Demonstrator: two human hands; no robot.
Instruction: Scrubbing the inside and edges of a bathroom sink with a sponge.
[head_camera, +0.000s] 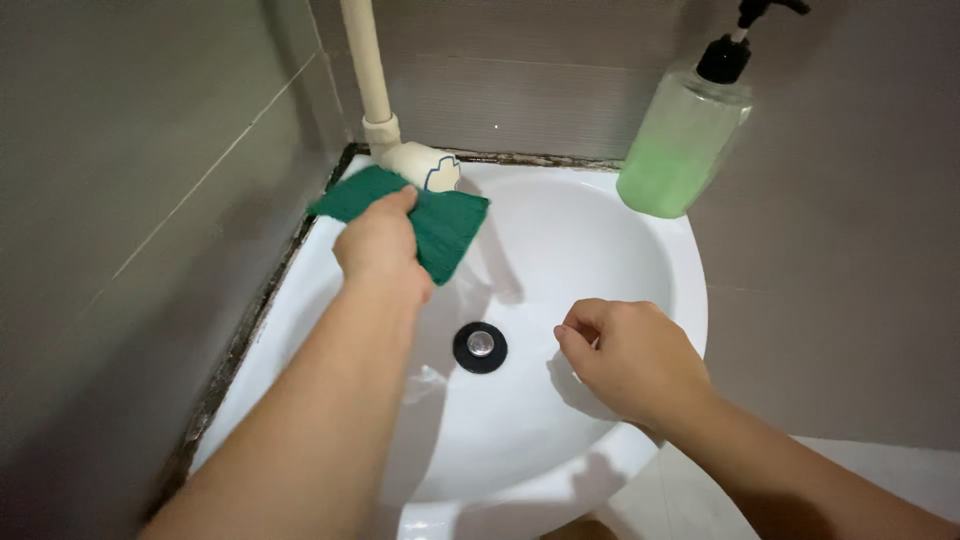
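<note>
Right hand (630, 355), loosely curled and holding nothing, hovers over the white ceramic basin (560, 250); left hand (380, 245) clamps the green scouring pad (440, 225) at the basin's back rim, beside the cream plastic tap (420, 165). No suds showing yet.

1. the person's left hand (378, 243) is bare: no glove, no ring and no watch shows on it.
2. the left forearm (320, 400) is bare too, with no sleeve along all the length in view, from wrist to the bottom edge.
3. the right hand (632, 358) is likewise ungloved, its wrist plain and unbanded.
4. the right forearm (800, 480) shows no sleeve or cuff either.
</note>
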